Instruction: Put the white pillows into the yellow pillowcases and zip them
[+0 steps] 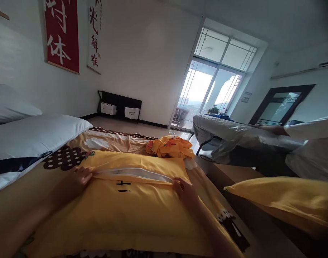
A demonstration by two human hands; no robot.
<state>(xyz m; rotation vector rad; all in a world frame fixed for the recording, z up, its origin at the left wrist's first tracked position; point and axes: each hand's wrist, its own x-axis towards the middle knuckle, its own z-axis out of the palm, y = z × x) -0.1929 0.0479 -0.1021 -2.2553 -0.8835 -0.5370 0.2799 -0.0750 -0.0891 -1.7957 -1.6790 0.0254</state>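
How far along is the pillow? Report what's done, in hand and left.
Done: the pillow sits inside its yellow case. In hand: the left hand and right hand pinch the open flap, white filling showing. Left: the crumpled yellow cloth beyond lies unfolded.

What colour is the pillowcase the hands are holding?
The pillowcase is yellow with a small black mark near its opening; the head view shows it.

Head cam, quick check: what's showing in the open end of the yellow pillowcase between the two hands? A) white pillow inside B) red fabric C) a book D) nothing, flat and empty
A: a strip of white pillow shows in the opening of the yellow pillowcase, with the left hand and right hand at either end of that opening.
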